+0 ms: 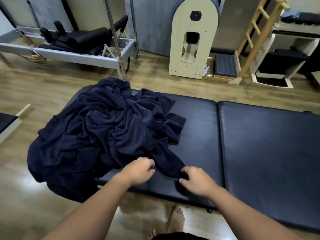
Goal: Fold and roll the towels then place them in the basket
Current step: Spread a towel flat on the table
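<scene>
Navy towels [103, 129] sit in a crumpled heap on the left end of the padded black table [259, 144], part of the pile spilling over its left edge. One towel [166, 161] trails out of the heap toward the table's near edge. Right hand [197, 181] pinches that towel's near end, fingers curled round the cloth. Left hand [140, 170] sits just left of it, fingers curled at the fabric; whether it has hold, I cannot tell.

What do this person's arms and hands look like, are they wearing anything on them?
Both forearms are bare, with no sleeves in view. The left hand and right hand wear no gloves, and no rings, watch or bracelets show.
</scene>
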A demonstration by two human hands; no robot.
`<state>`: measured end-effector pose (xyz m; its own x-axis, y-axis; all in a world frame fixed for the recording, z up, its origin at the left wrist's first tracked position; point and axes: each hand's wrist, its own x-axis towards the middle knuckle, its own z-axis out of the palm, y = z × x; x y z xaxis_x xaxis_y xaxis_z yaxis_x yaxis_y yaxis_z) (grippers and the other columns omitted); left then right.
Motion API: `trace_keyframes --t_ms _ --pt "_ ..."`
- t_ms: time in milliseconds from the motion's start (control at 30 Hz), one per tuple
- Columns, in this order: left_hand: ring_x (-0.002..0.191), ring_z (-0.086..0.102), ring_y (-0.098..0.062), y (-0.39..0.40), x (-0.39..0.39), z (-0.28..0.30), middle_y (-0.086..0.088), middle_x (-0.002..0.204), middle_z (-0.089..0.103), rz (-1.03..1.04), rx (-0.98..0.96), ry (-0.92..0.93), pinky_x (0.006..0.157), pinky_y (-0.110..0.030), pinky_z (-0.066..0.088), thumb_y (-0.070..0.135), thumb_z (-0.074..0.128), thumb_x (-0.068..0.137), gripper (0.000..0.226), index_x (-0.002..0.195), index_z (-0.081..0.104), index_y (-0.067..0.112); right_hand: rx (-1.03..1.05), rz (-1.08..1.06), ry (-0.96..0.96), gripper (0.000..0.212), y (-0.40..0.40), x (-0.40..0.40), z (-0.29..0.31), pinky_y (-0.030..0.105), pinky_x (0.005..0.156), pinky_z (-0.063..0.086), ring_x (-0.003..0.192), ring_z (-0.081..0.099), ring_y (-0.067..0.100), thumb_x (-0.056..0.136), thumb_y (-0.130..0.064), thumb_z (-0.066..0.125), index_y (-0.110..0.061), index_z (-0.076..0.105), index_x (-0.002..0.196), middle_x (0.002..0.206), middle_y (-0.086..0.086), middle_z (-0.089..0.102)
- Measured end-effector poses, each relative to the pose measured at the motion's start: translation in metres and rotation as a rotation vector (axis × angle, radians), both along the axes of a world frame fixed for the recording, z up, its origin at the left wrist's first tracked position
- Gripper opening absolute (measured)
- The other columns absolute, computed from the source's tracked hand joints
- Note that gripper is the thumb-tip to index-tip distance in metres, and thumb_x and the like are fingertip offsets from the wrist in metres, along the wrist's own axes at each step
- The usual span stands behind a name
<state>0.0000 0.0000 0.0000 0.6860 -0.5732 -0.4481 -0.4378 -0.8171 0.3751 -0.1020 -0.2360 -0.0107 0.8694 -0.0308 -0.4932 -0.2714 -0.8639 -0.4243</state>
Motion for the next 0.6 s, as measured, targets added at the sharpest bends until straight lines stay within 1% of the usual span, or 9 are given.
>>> trace_keyframes --t_ms 100,167,233,333,400,433,500,533,600 --pt "0.115 0.056 -0.025 -0.013 0.021 0.010 -0.003 0.124 0.059 -0.021 -0.011 -0.064 0.095 -0.037 0.047 0.031 0.050 0.099 0.029 0.122 0.063 0.017 0.022 -0.040 -0.050 0.044 -0.001 0.026 -0.004 0.039 0.096 0.052 0.117 0.061 0.026 0.091 -0.040 0.060 -0.020 0.061 0.130 0.128 0.004 0.065" --pt "0.116 0.055 -0.025 -0.022 0.036 0.022 -0.003 0.128 0.056 -0.035 0.008 -0.103 0.097 -0.038 0.046 0.029 0.047 0.102 0.031 0.126 0.061 0.015 0.024 -0.053 -0.041 0.044 0.001 0.045 -0.004 0.040 0.095 0.051 0.117 0.060 0.029 0.092 -0.039 0.059 -0.021 0.060 0.132 0.128 0.005 0.063" --pt "0.111 0.056 -0.025 -0.030 0.049 0.030 -0.003 0.122 0.054 -0.054 0.023 -0.155 0.093 -0.040 0.048 0.027 0.044 0.103 0.028 0.120 0.061 0.013 0.009 -0.055 -0.021 0.044 0.006 0.061 -0.004 0.039 0.095 0.050 0.118 0.059 0.032 0.093 -0.039 0.058 -0.020 0.056 0.133 0.129 0.007 0.059" --pt "0.097 0.058 -0.024 -0.039 0.070 0.032 0.000 0.109 0.051 -0.076 -0.023 -0.317 0.081 -0.042 0.052 0.024 0.043 0.102 0.021 0.105 0.060 0.013 -0.020 -0.015 0.010 0.043 0.015 0.081 -0.010 0.041 0.094 0.050 0.117 0.058 0.037 0.092 -0.040 0.059 -0.020 0.051 0.130 0.126 0.010 0.055" --pt "0.095 0.055 -0.023 -0.045 0.083 0.031 0.000 0.109 0.048 -0.131 -0.054 -0.419 0.072 -0.043 0.053 0.022 0.044 0.101 0.017 0.099 0.058 0.012 -0.014 -0.012 0.030 0.045 0.023 0.089 -0.016 0.042 0.094 0.050 0.116 0.059 0.038 0.092 -0.041 0.059 -0.020 0.047 0.131 0.125 0.011 0.054" --pt "0.096 0.055 -0.025 -0.049 0.091 0.029 -0.001 0.114 0.048 -0.169 -0.054 -0.454 0.067 -0.043 0.053 0.022 0.045 0.101 0.015 0.099 0.057 0.012 -0.012 -0.025 0.037 0.050 0.027 0.092 -0.019 0.042 0.094 0.050 0.116 0.059 0.038 0.092 -0.041 0.060 -0.021 0.044 0.135 0.126 0.011 0.053" --pt "0.101 0.056 -0.030 -0.059 0.110 0.027 -0.009 0.139 0.041 -0.221 0.015 -0.468 0.060 -0.041 0.050 0.026 0.049 0.102 0.020 0.114 0.054 0.012 -0.036 -0.057 0.036 0.069 0.037 0.098 -0.025 0.041 0.095 0.049 0.117 0.058 0.038 0.093 -0.043 0.061 -0.021 0.030 0.151 0.131 0.012 0.049" --pt "0.103 0.058 -0.033 -0.063 0.119 0.026 -0.014 0.152 0.030 -0.225 0.075 -0.447 0.060 -0.038 0.046 0.030 0.050 0.102 0.031 0.129 0.049 0.015 -0.067 -0.061 0.023 0.080 0.043 0.099 -0.028 0.042 0.095 0.048 0.116 0.057 0.038 0.093 -0.046 0.061 -0.022 0.019 0.157 0.134 0.013 0.046" --pt "0.100 0.063 -0.038 -0.073 0.137 0.023 -0.021 0.162 0.013 -0.255 0.201 -0.398 0.062 -0.037 0.040 0.033 0.055 0.101 0.060 0.153 0.027 0.021 -0.116 -0.075 0.012 0.094 0.055 0.101 -0.032 0.044 0.095 0.047 0.114 0.052 0.037 0.092 -0.048 0.062 -0.028 0.001 0.161 0.135 0.012 0.042"
